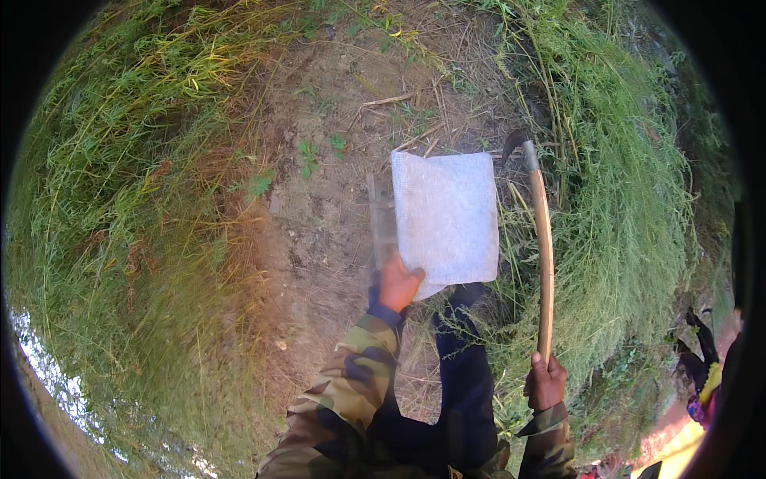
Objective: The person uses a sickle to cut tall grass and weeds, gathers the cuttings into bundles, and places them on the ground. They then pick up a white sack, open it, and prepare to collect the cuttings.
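Note:
A folded white woven cloth or sack (447, 218) hangs before my legs, its lower left corner gripped in my left hand (402, 284). Beside its left edge, partly hidden behind it, is a pale, see-through flat thing (382, 218), blurred; I cannot tell what it is or whether my left hand holds it too. To the right, my right hand (546, 381) is closed around the lower end of the long wooden handle of a sickle (544, 257). Its dark curved blade points up and to the left, near the tall plants.
Tall green weeds (616, 239) stand on the right, and more bushy growth (137, 179) lines the left. Between them runs bare soil (323, 239) with dry stalks and small leaves. Dark and brightly coloured things (706, 383), unclear, show at the lower right rim.

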Demonstrator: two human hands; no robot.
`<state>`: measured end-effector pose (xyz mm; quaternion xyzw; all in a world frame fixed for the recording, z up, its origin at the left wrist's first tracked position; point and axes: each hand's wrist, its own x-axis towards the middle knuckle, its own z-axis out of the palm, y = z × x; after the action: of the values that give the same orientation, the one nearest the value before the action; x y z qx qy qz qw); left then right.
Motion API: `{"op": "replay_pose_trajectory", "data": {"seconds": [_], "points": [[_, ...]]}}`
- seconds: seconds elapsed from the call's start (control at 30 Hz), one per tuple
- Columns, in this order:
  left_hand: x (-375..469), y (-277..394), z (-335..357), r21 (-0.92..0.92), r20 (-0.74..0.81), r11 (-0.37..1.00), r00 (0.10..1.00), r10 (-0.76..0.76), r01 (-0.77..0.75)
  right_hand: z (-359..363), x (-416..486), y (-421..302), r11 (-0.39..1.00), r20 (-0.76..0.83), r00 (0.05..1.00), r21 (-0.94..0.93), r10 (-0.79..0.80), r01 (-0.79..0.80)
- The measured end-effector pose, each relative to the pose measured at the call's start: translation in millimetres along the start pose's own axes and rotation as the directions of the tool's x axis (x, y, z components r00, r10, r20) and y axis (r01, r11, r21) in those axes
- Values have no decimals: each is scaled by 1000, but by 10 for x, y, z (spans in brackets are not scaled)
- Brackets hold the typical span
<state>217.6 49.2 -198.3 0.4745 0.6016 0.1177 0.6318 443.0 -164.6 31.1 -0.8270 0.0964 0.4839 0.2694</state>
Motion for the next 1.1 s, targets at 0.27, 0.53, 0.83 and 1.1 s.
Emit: {"op": "replay_pose_trajectory", "data": {"seconds": [0.27,0.53,0.83,1.1], "points": [[473,-913,-628,66,-156,979,971,-183,195,19,17,-14,1000,17,1000,-10,-8,8],[299,-84,-248,-217,146,940,961,-235,263,44,-6,-14,999,76,997,-18,-30,32],[-775,-739,-194,226,76,974,996,-52,34,-43,-88,45,998,7,999,20,54,-54],[-295,-262,-225,-83,192,978,966,-175,193,10,-61,-2,997,10,998,22,69,-69]]}}
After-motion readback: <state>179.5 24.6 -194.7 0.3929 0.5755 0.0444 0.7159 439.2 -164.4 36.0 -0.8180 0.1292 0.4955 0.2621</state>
